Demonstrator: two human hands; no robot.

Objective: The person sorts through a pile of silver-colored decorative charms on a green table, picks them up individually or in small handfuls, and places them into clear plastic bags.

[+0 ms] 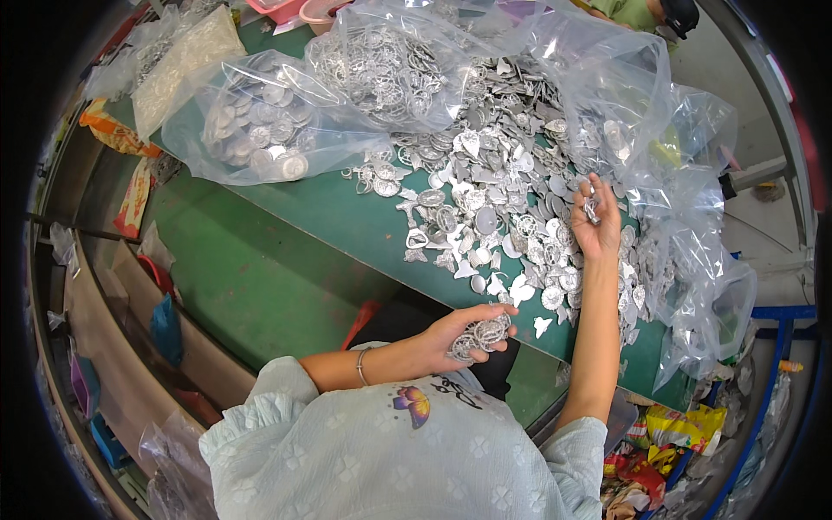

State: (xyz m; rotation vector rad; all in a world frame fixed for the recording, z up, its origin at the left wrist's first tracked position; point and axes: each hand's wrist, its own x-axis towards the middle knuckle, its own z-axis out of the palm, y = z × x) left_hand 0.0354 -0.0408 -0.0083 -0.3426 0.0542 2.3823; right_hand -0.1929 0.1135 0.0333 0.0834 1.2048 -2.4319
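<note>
My left hand (451, 339) is curled around several silver ring-shaped metal pieces (487, 336), held close to my body by the table's near edge. Over the right side of a spread-out heap of silver metal pieces (472, 199), my right hand (598, 227) is turned palm up. Its bent fingers hold a small silver metal piece (592, 208), whose exact shape I cannot make out. The heap mixes flat discs, ovals, openwork rings and winged shapes. A few loose pieces lie at its near edge, between my two hands.
Clear plastic bags hold round silver discs (276, 130) at the left and ring-shaped pieces (390, 74) at the back. Crumpled clear plastic (693, 234) lines the right side of the green table (334, 217). Colourful wrappers (685, 429) lie below right. Another person (641, 13) is at the far right.
</note>
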